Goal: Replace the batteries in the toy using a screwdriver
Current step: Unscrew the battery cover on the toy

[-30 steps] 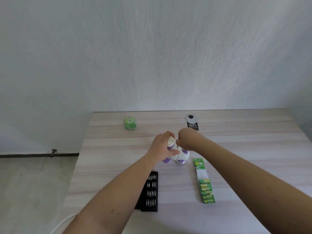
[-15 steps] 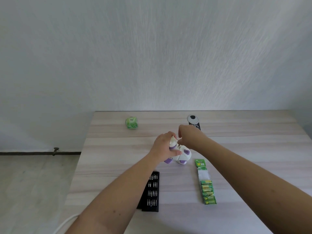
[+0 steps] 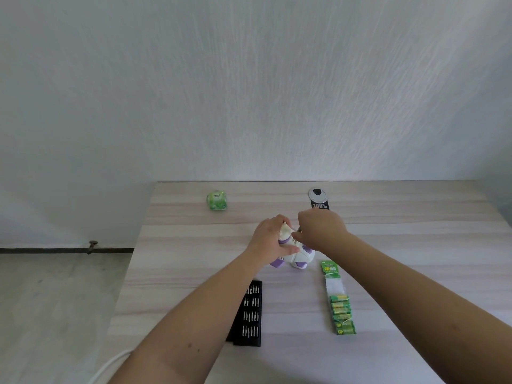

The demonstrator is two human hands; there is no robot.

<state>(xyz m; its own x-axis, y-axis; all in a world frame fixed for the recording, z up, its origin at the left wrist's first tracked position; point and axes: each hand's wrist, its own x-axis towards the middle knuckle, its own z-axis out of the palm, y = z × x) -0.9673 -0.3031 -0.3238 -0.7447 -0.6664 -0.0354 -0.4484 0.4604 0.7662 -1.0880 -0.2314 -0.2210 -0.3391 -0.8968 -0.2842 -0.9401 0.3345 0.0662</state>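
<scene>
Toy: white and purple toy (image 3: pixel 297 252) standing on the surface (image 3: pixel 401 236) about midway across, nearer the far edge than the near one.
Left hand: the left hand (image 3: pixel 270 241) wraps its grip round the toy's left side and top, steadying it.
Right hand: the right hand (image 3: pixel 318 230) sits just right of the toy's top, fingers curled and pinched on something small and dark at the toy; whether that is the screwdriver I cannot tell.
Key relation: the toy lies between the two hands, its upper end pointing toward the far edge; the right hand is the nearer to the spot being worked.
Batteries: the green battery strip (image 3: pixel 339 309) lies toward the near edge, right of the toy, its long axis running near to far.
Bit case: the black bit case (image 3: pixel 249 314) lies left of the strip, under the left forearm.
</scene>
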